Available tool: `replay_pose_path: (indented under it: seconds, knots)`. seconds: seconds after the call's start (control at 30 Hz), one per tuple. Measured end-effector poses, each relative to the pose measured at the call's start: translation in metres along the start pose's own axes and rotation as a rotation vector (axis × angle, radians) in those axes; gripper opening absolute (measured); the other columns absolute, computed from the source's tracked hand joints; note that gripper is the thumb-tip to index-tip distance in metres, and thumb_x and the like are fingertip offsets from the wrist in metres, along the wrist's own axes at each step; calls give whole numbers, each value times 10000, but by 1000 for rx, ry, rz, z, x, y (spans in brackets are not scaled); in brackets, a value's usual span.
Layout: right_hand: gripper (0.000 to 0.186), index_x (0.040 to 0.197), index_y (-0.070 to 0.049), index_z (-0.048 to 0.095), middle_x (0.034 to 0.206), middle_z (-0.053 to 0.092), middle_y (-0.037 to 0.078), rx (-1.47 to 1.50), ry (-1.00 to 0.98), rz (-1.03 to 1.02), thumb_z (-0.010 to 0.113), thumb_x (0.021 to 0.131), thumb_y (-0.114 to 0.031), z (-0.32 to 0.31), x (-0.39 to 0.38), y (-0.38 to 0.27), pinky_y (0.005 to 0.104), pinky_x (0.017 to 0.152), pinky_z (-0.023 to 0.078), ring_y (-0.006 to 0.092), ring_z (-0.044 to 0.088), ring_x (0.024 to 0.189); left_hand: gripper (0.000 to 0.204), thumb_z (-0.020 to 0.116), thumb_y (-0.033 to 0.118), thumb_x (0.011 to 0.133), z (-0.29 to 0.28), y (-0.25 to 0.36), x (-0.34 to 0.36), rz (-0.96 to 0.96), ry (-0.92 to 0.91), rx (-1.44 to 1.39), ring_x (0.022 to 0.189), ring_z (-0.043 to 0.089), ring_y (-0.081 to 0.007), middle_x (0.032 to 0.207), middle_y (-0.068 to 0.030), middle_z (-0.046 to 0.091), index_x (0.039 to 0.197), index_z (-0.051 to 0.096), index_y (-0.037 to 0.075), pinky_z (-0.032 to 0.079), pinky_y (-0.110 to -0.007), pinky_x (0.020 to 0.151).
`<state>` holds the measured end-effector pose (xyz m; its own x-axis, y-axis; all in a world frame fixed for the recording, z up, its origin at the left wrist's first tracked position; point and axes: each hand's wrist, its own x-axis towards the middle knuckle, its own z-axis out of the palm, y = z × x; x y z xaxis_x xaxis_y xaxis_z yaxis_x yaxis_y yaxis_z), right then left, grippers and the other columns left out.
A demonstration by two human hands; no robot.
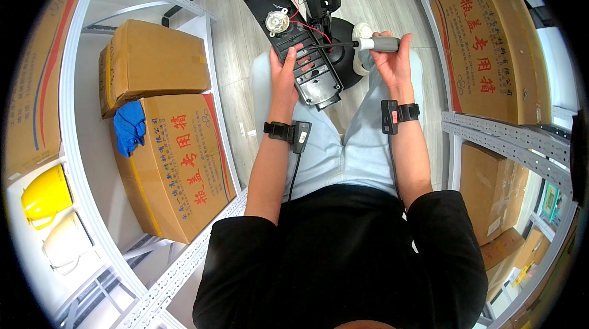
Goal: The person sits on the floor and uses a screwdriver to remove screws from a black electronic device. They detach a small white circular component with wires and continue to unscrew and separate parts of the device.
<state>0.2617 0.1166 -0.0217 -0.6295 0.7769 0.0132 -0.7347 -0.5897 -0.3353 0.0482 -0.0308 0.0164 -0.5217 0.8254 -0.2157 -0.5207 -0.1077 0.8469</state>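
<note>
In the outstretched right hand (pixel 392 64), a smooth-handled screwdriver (pixel 381 44) is being clasped; by the left hand (pixel 284 77), a slotted black plastic casing (pixel 296 37) is being gripped near the knees (pixel 262 80). A round black base (pixel 351 70) is being partly hidden by the casing; cardboard boxes (pixel 175 169) are being carried by metal shelves (pixel 491 131).

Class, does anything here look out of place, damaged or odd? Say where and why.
A crumpled blue cloth drapes over the upper corner of a cardboard box at left, as if casually dropped. Red wires lie exposed by the black housing in the left hand; no spill or clear damage shows.
</note>
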Motion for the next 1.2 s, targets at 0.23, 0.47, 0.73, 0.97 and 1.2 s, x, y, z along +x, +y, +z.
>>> replay_pose_path:
  seconds: [0.23, 0.47, 0.73, 0.97, 1.2]
  knots:
    - [490, 1058, 5, 552, 1100, 608, 166, -184, 44, -40, 429, 985, -463, 8, -1, 6, 425, 891, 559, 279, 628, 1041, 447, 546, 209, 975, -3, -3, 2, -3, -6, -19, 933, 626, -217, 1161, -94, 583, 1360, 336, 122, 568, -351, 752]
    - [464, 1059, 18, 570, 1097, 612, 165, -285, 73, -40, 467, 983, -429, 9, -1, 7, 423, 904, 550, 278, 628, 1046, 446, 538, 216, 979, -4, -4, 2, 14, -23, -16, 933, 622, -213, 1170, -102, 579, 1363, 332, 123, 567, -350, 755]
    - [363, 965, -16, 559, 1006, 586, 107, -332, 66, -71, 478, 996, -368, 16, 1, 8, 432, 880, 536, 254, 636, 960, 414, 480, 252, 1004, -1, -1, 2, 2, 6, 7, 927, 623, -218, 1178, -125, 581, 1366, 325, 121, 561, -348, 740]
    - [318, 877, -50, 499, 959, 555, 99, -327, 5, -13, 476, 1000, -343, 17, 1, 7, 465, 891, 527, 252, 633, 918, 395, 463, 246, 1010, -1, -2, 3, -8, -5, 33, 914, 630, -224, 1173, -132, 588, 1355, 329, 108, 560, -342, 730]
    - [331, 872, -53, 489, 949, 555, 102, -270, 39, -49, 464, 1003, -356, 19, 0, 8, 485, 929, 506, 261, 620, 929, 372, 451, 259, 1014, -1, 0, 1, -1, 12, 17, 910, 630, -221, 1164, -129, 590, 1337, 348, 105, 564, -346, 737]
